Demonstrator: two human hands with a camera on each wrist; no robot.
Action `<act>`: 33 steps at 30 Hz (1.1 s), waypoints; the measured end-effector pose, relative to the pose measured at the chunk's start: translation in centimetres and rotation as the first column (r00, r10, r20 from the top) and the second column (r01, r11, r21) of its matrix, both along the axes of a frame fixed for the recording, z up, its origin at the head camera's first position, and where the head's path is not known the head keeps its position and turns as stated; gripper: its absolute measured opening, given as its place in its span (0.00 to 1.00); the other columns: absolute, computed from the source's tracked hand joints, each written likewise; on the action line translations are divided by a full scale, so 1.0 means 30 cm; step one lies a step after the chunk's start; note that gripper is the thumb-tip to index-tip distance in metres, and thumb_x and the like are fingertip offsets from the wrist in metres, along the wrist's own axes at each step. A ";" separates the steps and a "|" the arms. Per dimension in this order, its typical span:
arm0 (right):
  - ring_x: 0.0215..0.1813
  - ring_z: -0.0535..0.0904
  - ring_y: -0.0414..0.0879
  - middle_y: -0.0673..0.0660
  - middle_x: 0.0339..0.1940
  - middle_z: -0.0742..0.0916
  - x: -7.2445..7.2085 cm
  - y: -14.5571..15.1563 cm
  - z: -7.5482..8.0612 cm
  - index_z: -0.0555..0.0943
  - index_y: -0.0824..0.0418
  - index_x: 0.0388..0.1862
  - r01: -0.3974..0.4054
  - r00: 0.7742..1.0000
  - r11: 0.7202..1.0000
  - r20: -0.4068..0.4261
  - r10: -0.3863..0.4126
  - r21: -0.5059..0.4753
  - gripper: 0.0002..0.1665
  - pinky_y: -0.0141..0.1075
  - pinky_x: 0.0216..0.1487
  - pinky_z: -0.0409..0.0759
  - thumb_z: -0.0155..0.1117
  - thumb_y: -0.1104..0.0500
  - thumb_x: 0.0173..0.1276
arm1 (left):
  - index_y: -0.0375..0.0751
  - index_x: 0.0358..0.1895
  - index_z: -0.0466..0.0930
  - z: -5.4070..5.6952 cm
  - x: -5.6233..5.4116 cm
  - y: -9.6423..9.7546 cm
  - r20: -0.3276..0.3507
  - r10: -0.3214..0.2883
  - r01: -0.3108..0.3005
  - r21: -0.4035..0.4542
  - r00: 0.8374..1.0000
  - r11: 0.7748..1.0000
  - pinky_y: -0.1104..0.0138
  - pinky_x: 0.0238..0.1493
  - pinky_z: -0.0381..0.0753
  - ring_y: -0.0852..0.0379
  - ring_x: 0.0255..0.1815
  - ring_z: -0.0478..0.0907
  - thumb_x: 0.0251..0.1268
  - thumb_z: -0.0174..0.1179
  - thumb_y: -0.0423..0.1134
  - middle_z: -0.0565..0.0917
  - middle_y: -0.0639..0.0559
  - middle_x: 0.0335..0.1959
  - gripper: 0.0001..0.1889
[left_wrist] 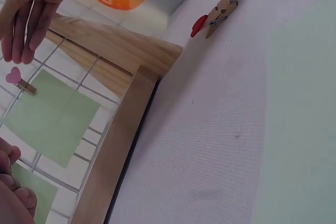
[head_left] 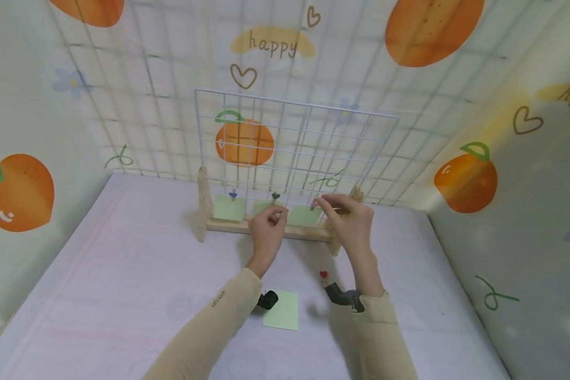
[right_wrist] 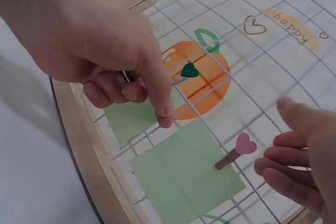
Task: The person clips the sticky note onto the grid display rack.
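1. The right hand [left_wrist: 37,3] hangs at the top with its fingers pointing down.
2. Just under those fingers, a pink heart peg [left_wrist: 17,78] pins a green paper [left_wrist: 52,119] to the white wire grid [left_wrist: 79,80].
3. A wooden frame [left_wrist: 118,145] runs beside the paper.
4. Far from both hands, a red heart peg [left_wrist: 214,17] lies on the cloth.
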State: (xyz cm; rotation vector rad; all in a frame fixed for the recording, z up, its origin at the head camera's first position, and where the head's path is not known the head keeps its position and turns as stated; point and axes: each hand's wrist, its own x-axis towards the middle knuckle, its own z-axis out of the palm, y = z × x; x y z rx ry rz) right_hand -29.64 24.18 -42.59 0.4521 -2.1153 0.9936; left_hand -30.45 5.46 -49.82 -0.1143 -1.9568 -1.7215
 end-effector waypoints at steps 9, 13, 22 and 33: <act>0.32 0.87 0.33 0.59 0.33 0.94 0.005 0.019 -0.016 0.93 0.63 0.38 0.037 0.999 0.996 0.026 -0.035 -0.086 0.06 0.18 0.36 0.79 0.79 0.61 0.66 | 0.40 0.36 0.92 -0.011 0.006 -0.015 0.035 -0.027 0.027 0.001 0.999 1.000 0.70 0.24 0.69 0.61 0.18 0.69 0.68 0.70 0.33 0.78 0.50 0.18 0.03; 0.29 0.84 0.28 0.62 0.31 0.93 0.008 0.025 -0.032 0.92 0.66 0.35 0.024 1.000 0.992 0.022 -0.021 -0.120 0.05 0.17 0.33 0.79 0.80 0.65 0.63 | 0.41 0.37 0.92 -0.021 0.013 -0.020 0.092 -0.044 0.047 -0.026 0.995 0.999 0.70 0.25 0.69 0.61 0.20 0.69 0.68 0.71 0.36 0.78 0.51 0.19 0.03; 0.27 0.85 0.29 0.62 0.27 0.92 0.029 0.044 -0.040 0.92 0.64 0.32 0.006 0.996 0.988 0.093 0.009 -0.154 0.08 0.20 0.32 0.80 0.77 0.60 0.68 | 0.40 0.35 0.91 -0.027 0.033 -0.040 0.144 -0.072 0.078 -0.040 0.987 0.996 0.69 0.28 0.71 0.60 0.23 0.70 0.67 0.71 0.35 0.78 0.52 0.20 0.04; 0.27 0.86 0.41 0.55 0.26 0.92 0.086 0.059 -0.102 0.92 0.61 0.32 0.038 0.975 0.998 0.221 -0.027 -0.046 0.11 0.19 0.31 0.77 0.74 0.56 0.72 | 0.40 0.36 0.92 -0.040 0.070 -0.054 0.215 -0.118 0.138 -0.079 0.969 0.987 0.69 0.30 0.71 0.60 0.24 0.71 0.67 0.71 0.36 0.78 0.53 0.21 0.04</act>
